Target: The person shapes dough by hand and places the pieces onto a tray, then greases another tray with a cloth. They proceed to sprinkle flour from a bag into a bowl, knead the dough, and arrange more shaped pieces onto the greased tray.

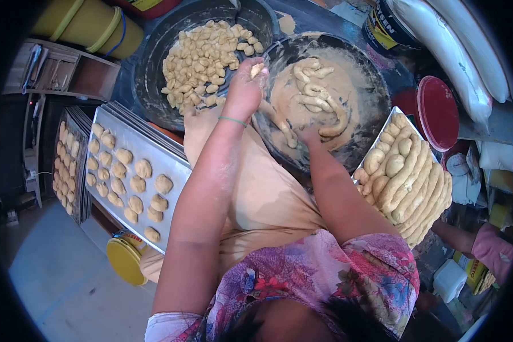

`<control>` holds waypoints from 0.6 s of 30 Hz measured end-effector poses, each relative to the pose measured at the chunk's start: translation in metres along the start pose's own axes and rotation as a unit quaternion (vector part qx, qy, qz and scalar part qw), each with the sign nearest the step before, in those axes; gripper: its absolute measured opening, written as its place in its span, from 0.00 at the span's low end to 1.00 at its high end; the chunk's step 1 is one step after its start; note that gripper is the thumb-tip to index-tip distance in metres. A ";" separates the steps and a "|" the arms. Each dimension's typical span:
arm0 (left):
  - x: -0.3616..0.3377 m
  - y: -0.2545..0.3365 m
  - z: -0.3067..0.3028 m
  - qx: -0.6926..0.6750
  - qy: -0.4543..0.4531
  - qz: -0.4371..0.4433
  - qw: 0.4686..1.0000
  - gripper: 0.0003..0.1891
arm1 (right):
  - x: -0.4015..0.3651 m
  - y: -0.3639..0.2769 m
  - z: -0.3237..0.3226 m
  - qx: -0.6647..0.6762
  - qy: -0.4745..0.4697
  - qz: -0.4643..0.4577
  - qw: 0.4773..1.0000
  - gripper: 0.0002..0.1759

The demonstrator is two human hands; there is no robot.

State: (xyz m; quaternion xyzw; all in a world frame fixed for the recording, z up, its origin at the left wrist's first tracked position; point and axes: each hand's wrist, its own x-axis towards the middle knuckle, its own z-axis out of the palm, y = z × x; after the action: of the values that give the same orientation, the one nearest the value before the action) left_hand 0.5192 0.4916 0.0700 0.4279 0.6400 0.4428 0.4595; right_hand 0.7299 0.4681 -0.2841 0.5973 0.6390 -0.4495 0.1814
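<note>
My left hand (246, 91) is raised over the rims of two dark basins, its fingers closed on a small piece of dough (257, 70). My right hand (309, 135) is low in the floury right basin (376, 85), between a dough strip (284, 126) and a long, looped dough rope (316, 97); its fingers are too blurred to make out. Many small dough pieces (202, 57) lie in the left basin (145, 74). A tray at the right (394, 114) is heaped with thick dough ropes (407, 179).
Stacked trays (179, 171) with round dough pieces stand at the left. A red bucket (437, 113), a dark bucket (385, 25) and white sacks (447, 57) are at the right. Another person's arm (456, 236) shows at lower right. A yellow bucket (125, 259) stands lower left.
</note>
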 end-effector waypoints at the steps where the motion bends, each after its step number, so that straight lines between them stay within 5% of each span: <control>1: -0.001 0.003 0.000 0.001 -0.003 -0.004 1.000 0.16 | -0.025 -0.012 -0.010 0.029 0.021 -0.033 0.999 0.37; 5: -0.005 0.015 0.000 0.009 -0.018 -0.043 0.999 0.16 | -0.005 0.011 0.027 0.139 0.020 -0.097 0.985 0.34; 7: -0.001 0.009 -0.002 0.027 -0.017 -0.024 0.999 0.16 | 0.059 0.056 0.048 0.171 0.019 -0.042 0.984 0.33; 9: 0.007 -0.010 -0.002 0.049 -0.006 0.042 0.998 0.16 | 0.057 0.057 0.046 0.212 0.082 0.059 0.972 0.30; 11: 0.006 -0.006 -0.002 0.033 -0.009 0.012 0.999 0.15 | -0.009 0.018 0.001 0.253 0.217 0.202 0.921 0.27; 14: 0.001 0.012 0.000 -0.006 -0.026 -0.048 0.998 0.15 | -0.045 -0.018 -0.008 0.003 0.191 -0.028 0.981 0.26; 17: 0.008 -0.003 0.004 0.025 -0.028 -0.006 0.999 0.15 | -0.041 -0.028 0.041 0.008 0.187 -0.274 0.943 0.27; 18: 0.010 -0.010 0.005 0.050 -0.026 0.025 0.998 0.15 | -0.043 -0.028 0.039 -0.001 0.171 -0.207 0.963 0.28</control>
State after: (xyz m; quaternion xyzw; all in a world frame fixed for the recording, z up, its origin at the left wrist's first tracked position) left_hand 0.5202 0.4995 0.0575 0.4778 0.6380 0.4105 0.4428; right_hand 0.7019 0.4148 -0.2612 0.5195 0.7708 -0.3679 -0.0269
